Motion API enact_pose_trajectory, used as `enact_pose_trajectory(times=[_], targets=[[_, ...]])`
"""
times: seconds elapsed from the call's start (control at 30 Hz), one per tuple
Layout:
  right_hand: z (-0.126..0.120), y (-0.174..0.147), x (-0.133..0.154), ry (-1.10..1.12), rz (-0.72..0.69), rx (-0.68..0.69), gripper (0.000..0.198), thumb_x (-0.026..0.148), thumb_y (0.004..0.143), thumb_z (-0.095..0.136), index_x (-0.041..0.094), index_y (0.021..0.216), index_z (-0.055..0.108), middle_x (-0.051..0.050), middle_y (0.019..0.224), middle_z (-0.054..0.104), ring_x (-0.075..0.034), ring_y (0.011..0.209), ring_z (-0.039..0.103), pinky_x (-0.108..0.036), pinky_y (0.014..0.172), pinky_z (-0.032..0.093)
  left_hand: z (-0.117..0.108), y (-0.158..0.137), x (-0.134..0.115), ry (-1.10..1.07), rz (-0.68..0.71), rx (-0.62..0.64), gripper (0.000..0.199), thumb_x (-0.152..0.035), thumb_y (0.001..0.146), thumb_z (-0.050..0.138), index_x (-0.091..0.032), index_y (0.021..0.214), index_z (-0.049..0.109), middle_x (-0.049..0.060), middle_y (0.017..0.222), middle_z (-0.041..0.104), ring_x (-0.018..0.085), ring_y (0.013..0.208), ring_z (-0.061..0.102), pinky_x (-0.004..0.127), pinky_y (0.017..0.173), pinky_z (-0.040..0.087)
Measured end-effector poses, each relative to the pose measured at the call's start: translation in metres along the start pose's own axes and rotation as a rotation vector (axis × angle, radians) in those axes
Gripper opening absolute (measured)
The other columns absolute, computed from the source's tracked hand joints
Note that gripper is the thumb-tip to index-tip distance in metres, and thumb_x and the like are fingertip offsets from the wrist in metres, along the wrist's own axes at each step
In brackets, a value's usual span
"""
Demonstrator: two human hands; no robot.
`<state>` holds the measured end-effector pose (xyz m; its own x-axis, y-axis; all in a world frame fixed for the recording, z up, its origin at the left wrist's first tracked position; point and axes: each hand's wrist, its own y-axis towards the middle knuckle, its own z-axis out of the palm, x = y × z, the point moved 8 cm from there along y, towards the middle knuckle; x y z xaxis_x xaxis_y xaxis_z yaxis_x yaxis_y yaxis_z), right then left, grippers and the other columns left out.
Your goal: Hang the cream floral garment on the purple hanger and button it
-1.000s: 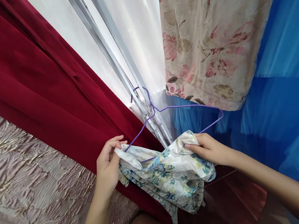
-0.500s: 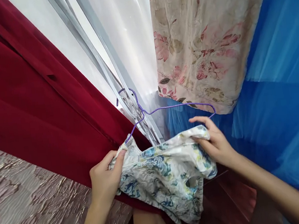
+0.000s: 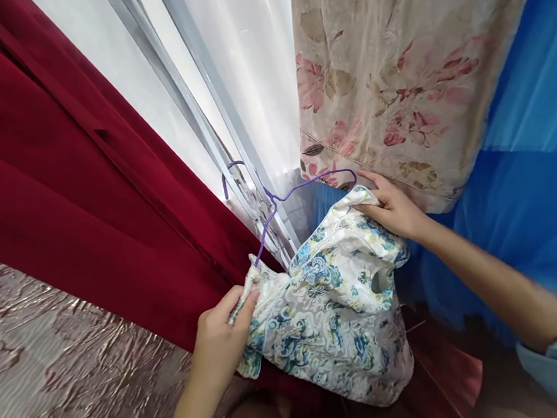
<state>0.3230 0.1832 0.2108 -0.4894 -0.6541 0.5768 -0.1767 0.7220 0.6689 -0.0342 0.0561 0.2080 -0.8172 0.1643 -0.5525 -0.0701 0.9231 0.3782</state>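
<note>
Flowered blouse (image 3: 331,317) first: it hangs between two bare hands in the lower middle of the view, below a purple hanger (image 3: 274,200). At the far left are a crinkled, gold-streaked cloth (image 3: 67,387) and a long red cloth (image 3: 67,166). Beside them the left hand (image 3: 222,333) pinches one shoulder of the blouse between thumb and fingers. The hanger's left arm dips into the cloth there, so that side looks done. Above, the hook sits at grey metal bars (image 3: 207,76) before a white cloth (image 3: 263,70); I cannot tell whether it hangs on them. The blouse is white with blue and yellow-green print, puckered below and sagging in loose folds. On the right, the right hand (image 3: 399,212) grips the other shoulder, one finger beside the hanger's bend. That end seems left to settle. Beyond are a pink-flowered cloth (image 3: 384,76) and a blue one (image 3: 536,220).
</note>
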Motion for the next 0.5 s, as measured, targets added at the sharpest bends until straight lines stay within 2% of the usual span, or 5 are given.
enact_pose_trajectory(times=[0.13, 0.23, 0.33, 0.43, 0.5], targets=[[0.015, 0.024, -0.01, 0.073, -0.023, 0.061, 0.037, 0.048, 0.09, 0.064, 0.018, 0.07, 0.071, -0.01, 0.153, 0.047, -0.034, 0.147, 0.036, -0.047, 0.119, 0.032, 0.001, -0.005, 0.001, -0.029, -0.021, 0.073, 0.041, -0.053, 0.091, 0.057, -0.018, 0.07, 0.053, -0.004, 0.063, 0.042, 0.01, 0.059, 0.041, 0.018, 0.054, 0.035], [0.028, 0.038, -0.015, 0.125, -0.005, 0.125, 0.037, 0.05, 0.084, 0.07, 0.017, 0.067, 0.071, -0.011, 0.151, 0.05, -0.035, 0.139, 0.047, -0.046, 0.118, 0.034, -0.004, -0.006, -0.001, -0.039, 0.01, 0.09, 0.04, -0.053, 0.091, 0.056, -0.018, 0.071, 0.054, -0.005, 0.062, 0.042, 0.01, 0.057, 0.041, 0.019, 0.053, 0.035], [0.033, 0.038, -0.014, 0.135, -0.018, 0.153, 0.033, 0.048, 0.084, 0.07, 0.017, 0.074, 0.075, -0.011, 0.14, 0.06, -0.034, 0.127, 0.058, -0.046, 0.112, 0.041, -0.015, -0.008, 0.002, -0.014, 0.016, 0.06, 0.038, -0.053, 0.091, 0.057, -0.018, 0.077, 0.06, -0.004, 0.064, 0.051, 0.011, 0.059, 0.048, 0.019, 0.055, 0.038], [0.022, 0.022, -0.017, 0.127, 0.063, 0.12, 0.034, 0.048, 0.085, 0.068, 0.016, 0.079, 0.076, -0.007, 0.103, 0.075, -0.03, 0.096, 0.069, -0.038, 0.088, 0.054, -0.032, -0.01, 0.009, 0.04, -0.022, -0.017, 0.034, -0.053, 0.091, 0.06, -0.02, 0.086, 0.066, -0.004, 0.074, 0.063, 0.014, 0.066, 0.058, 0.019, 0.059, 0.042], [0.013, 0.006, -0.023, 0.183, 0.198, 0.154, 0.038, 0.052, 0.084, 0.069, 0.015, 0.075, 0.075, -0.003, 0.076, 0.072, -0.024, 0.072, 0.068, -0.032, 0.065, 0.052, -0.045, -0.01, 0.008, 0.101, 0.005, -0.091, 0.032, -0.053, 0.09, 0.061, -0.021, 0.094, 0.067, -0.002, 0.086, 0.068, 0.017, 0.078, 0.063, 0.021, 0.069, 0.045]])
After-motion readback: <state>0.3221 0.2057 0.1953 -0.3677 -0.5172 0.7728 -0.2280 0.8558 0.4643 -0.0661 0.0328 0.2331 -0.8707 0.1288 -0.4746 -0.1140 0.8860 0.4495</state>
